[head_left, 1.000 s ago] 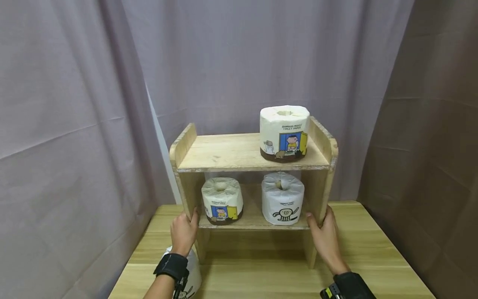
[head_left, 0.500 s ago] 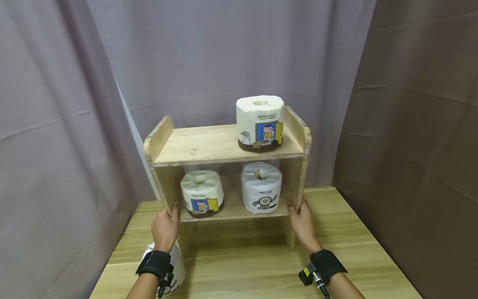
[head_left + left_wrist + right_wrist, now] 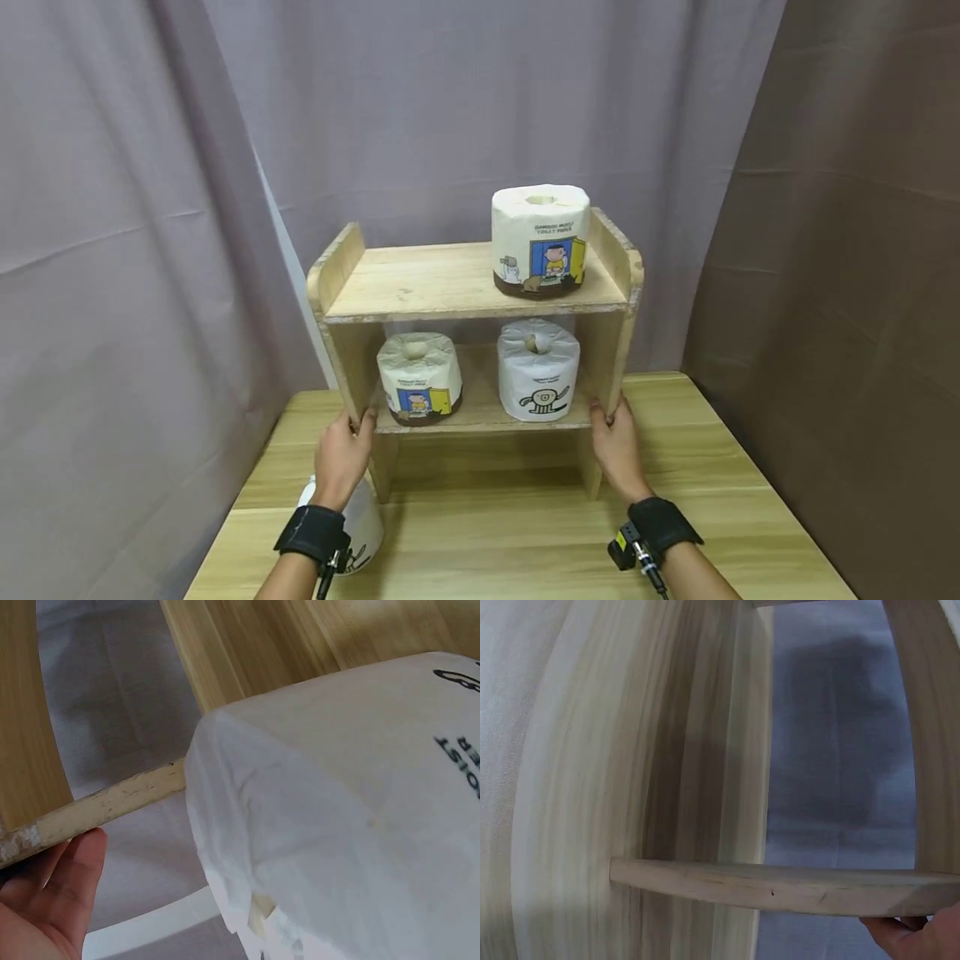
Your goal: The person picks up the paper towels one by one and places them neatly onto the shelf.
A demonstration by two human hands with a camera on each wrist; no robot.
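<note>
A small two-tier wooden shelf (image 3: pixel 427 279) stands on the table. On its upper board sits a toilet roll (image 3: pixel 542 242) with a cartoon print. Its lower board carries a similar cream roll (image 3: pixel 420 379) at left and a white roll (image 3: pixel 538 371) at right. My left hand (image 3: pixel 342 457) grips the shelf's left side panel by its front edge, level with the lower board. On the opposite panel my right hand (image 3: pixel 618 450) holds the front edge the same way. Another white toilet roll (image 3: pixel 322 802) is by my left wrist, partly hidden behind the forearm in the head view.
The wood-grain tabletop (image 3: pixel 487 537) extends around the shelf. Grey curtain (image 3: pixel 420 108) hangs behind and to the left, with a pale gap near the shelf. A brown fabric wall (image 3: pixel 832 292) borders the right side.
The head view shifted, so everything appears farther left and higher than a second ago. Both hands keep hold of the shelf's side panels, and the rolls stay in their places on it.
</note>
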